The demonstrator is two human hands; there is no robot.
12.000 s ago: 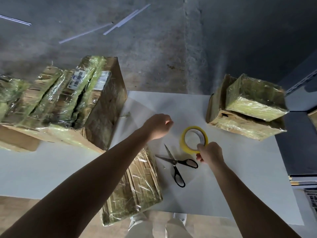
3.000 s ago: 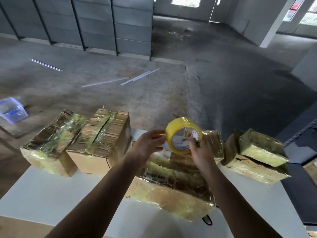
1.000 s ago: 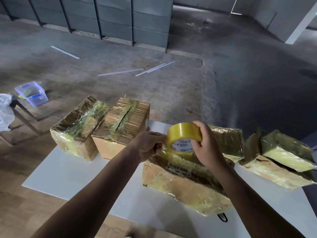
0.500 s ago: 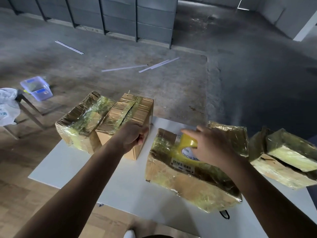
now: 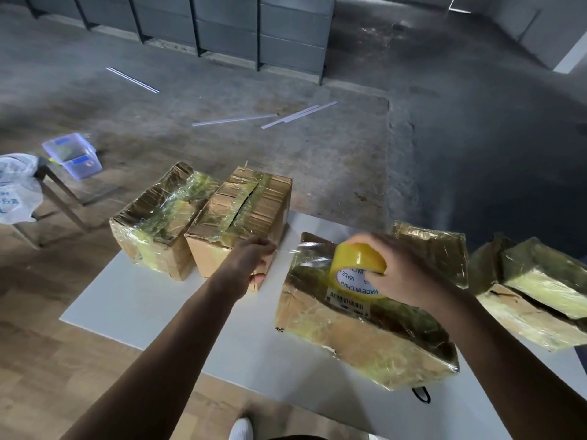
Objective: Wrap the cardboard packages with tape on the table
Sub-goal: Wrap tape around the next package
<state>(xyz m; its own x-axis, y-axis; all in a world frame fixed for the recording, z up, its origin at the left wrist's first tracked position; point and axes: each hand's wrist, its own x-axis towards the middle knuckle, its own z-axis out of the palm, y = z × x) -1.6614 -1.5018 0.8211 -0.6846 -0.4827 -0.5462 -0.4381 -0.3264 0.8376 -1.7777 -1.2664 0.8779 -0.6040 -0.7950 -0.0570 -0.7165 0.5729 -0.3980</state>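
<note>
- the step in hand looks like starting a fresh band of tape on the centre package (image 5: 365, 338). it lies centre right in the frame on the white table (image 5: 152, 312), its faces already glossy with tape.
- the right hand (image 5: 409, 277) is clamped round the yellow tape roll (image 5: 359, 263), which rests on the package's top face near its upper-left corner.
- the left hand (image 5: 254, 265) sits apart from it, left of the roll, with its fingers curled. a clear tape strip (image 5: 305, 247) runs from the roll towards it, and it appears to pinch the free end, though the pinch itself is hidden.
- the next move likely calls for sticking that end down over the package's left edge. the roll would then be drawn across the top with the strip kept taut, so it does not fold onto itself.
- room is tight on the left, where the hand is just beside the corner of the open-seamed box (image 5: 244, 214) and only a narrow lane of table separates the two.
- a rear package (image 5: 435, 246) sits close behind; whether it touches cannot be told. a stacked pair (image 5: 540, 290) crowds the right.
- a black scissors handle (image 5: 422, 396) peeks from under the near-right corner, so the package may rock.
- the widest stretch of table lies lower left.
</note>
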